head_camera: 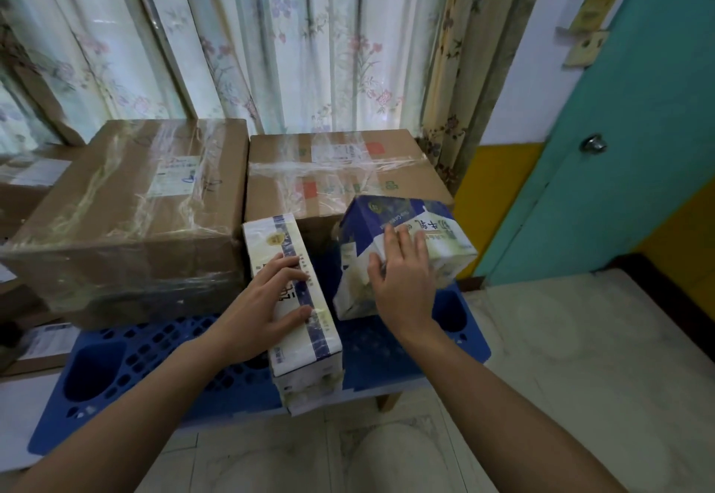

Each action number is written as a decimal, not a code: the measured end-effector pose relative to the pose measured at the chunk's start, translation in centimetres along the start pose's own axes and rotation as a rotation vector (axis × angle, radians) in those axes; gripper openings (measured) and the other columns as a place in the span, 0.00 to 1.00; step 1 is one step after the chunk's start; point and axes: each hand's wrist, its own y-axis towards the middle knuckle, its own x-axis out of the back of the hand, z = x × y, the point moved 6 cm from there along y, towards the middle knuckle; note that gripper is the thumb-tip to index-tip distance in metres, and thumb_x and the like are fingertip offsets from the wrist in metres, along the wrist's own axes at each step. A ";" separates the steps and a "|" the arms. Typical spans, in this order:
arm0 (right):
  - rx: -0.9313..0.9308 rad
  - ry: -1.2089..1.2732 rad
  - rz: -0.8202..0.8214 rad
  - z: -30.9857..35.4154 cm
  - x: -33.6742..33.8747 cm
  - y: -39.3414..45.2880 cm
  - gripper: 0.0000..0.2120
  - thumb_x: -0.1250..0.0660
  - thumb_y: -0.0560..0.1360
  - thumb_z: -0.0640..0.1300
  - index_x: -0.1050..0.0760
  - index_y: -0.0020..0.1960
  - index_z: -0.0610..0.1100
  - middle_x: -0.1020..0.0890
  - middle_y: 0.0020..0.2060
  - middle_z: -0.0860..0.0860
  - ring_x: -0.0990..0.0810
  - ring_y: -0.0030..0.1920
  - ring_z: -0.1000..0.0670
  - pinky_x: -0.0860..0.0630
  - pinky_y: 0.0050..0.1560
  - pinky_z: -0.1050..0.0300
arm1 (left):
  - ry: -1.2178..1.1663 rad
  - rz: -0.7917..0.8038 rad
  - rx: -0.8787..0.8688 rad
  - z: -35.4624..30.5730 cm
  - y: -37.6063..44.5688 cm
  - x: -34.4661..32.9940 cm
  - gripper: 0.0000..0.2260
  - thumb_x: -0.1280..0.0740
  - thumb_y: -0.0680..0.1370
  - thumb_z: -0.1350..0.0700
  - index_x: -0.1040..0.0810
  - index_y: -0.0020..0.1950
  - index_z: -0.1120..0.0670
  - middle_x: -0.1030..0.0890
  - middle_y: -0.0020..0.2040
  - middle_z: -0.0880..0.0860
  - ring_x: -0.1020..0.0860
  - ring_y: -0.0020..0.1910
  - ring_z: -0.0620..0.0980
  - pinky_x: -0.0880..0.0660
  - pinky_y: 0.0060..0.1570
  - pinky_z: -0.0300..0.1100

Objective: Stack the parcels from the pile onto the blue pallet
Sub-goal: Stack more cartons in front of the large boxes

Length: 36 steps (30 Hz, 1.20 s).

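Note:
The blue pallet (pixel 127 361) lies on the floor in front of the curtain. Two large taped cardboard parcels stand on it at the back: the left parcel (pixel 135 213) and the right parcel (pixel 340 171). A long white-and-blue carton (pixel 305 345) stands on the pallet between them, reaching the front edge. My left hand (pixel 267 299) rests on its top, fingers spread and the thumb against its right side. A second white-and-blue carton (pixel 387 221) is tilted against the right cardboard parcel. My right hand (pixel 402 279) presses on its upper face with fingers straight.
Floral curtains (pixel 271 47) hang right behind the parcels. A teal door (pixel 619 167) with a knob is on the right. More cardboard boxes (pixel 27 182) sit at the far left. Pale tiled floor (pixel 580 357) spreads right of the pallet.

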 end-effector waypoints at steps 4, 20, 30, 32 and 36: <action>-0.002 -0.143 0.058 -0.7 -2.8 -0.4 0.26 0.35 0.82 0.52 0.30 0.77 0.44 0.28 0.75 0.44 0.36 0.79 0.40 0.28 0.65 0.27 | 0.012 0.007 -0.023 0.2 -0.1 0.1 0.26 0.42 0.76 0.28 0.31 0.70 0.40 0.41 0.80 0.41 0.48 0.82 0.43 0.38 0.77 0.54; 0.018 -0.190 0.268 0.8 -4.2 0.9 0.33 0.40 0.84 0.54 0.50 0.84 0.48 0.49 0.83 0.49 0.56 0.83 0.44 0.42 0.75 0.26 | 0.045 0.059 -0.125 0.8 0.4 1.3 0.25 0.38 0.78 0.33 0.29 0.71 0.42 0.40 0.80 0.40 0.50 0.81 0.38 0.42 0.76 0.45; 0.109 0.249 0.121 4.6 -0.7 -2.9 0.19 0.37 0.82 0.52 0.29 0.71 0.48 0.25 0.66 0.49 0.33 0.71 0.44 0.30 0.69 0.42 | -0.025 0.052 -0.102 0.1 -0.1 1.7 0.23 0.30 0.78 0.41 0.26 0.71 0.45 0.38 0.79 0.40 0.51 0.80 0.36 0.44 0.78 0.45; 0.083 0.348 0.167 6.2 -0.7 -3.1 0.20 0.38 0.83 0.53 0.29 0.72 0.47 0.23 0.67 0.49 0.34 0.73 0.45 0.33 0.72 0.44 | -0.018 0.074 -0.139 -0.5 -0.5 2.0 0.22 0.29 0.77 0.43 0.26 0.70 0.45 0.36 0.79 0.41 0.49 0.80 0.35 0.43 0.78 0.45; 0.011 0.473 0.245 9.0 -1.7 -2.9 0.24 0.36 0.82 0.53 0.33 0.75 0.46 0.24 0.67 0.48 0.26 0.67 0.49 0.27 0.68 0.46 | -0.050 0.105 -0.220 -1.1 -1.7 2.8 0.24 0.27 0.78 0.50 0.28 0.73 0.45 0.38 0.79 0.41 0.44 0.80 0.39 0.38 0.76 0.44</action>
